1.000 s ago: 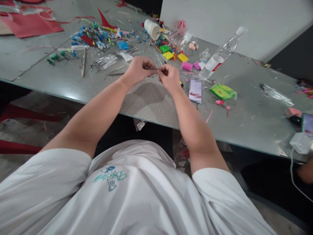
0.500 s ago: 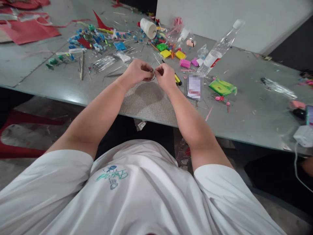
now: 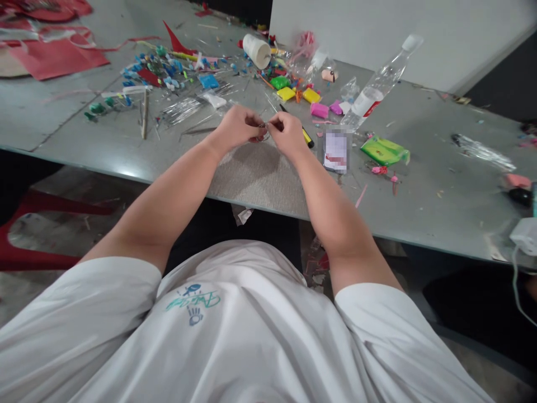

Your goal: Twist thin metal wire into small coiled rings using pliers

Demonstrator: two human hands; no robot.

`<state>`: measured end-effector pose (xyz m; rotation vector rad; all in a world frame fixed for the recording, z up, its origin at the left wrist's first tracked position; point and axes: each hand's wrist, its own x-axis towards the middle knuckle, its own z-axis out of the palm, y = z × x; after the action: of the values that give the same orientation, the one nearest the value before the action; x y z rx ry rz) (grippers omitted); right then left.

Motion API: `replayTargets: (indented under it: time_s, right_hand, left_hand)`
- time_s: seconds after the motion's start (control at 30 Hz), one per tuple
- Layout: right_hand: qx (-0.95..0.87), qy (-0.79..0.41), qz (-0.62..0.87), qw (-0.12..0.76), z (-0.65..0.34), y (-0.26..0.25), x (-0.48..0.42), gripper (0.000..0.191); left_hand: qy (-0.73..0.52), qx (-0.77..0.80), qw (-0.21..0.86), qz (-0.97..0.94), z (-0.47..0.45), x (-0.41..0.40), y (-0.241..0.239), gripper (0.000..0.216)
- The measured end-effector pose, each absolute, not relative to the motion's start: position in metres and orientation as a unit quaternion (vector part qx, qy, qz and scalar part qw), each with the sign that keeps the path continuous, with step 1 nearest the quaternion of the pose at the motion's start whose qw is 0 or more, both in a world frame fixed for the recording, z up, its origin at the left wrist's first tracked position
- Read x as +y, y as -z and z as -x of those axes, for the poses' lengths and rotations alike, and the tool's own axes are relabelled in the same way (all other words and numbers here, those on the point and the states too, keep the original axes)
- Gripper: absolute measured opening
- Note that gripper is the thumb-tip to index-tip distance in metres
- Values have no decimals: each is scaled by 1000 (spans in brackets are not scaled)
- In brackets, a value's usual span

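My left hand and my right hand meet over the near part of the grey table, fingertips almost touching. Both are closed in a pinch. Between them shows a tiny thin piece, perhaps a wire loop, too small to make out. Below the hands lies a textured grey mat with their shadow on it. A yellow and black cutter rests just right of my right hand. Left of my left hand lie a bundle of thin silvery wires or sticks and a small white packet.
A clear bottle stands at the right behind a phone and a green packet. Coloured clay packs, a white tub and many small blue pieces litter the back. Red fabric lies far left.
The view has shifted slightly, so the table's things appear a little right and lower. Both hands stay together in a pinch, with only small finger movement.
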<state>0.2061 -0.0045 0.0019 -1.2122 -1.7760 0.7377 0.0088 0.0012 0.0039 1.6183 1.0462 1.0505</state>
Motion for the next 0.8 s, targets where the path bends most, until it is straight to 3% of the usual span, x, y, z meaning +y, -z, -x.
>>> replayTargets:
  time_s: [0.37, 0.8]
  right_hand:
    - [-780, -164, 458, 393, -206, 10, 7, 17]
    - [-731, -282, 490, 381, -197, -1, -15, 27]
  left_hand:
    - [-382, 483, 513, -598, -12, -15, -23, 17]
    - [-414, 488, 495, -588, -18, -10, -15, 31]
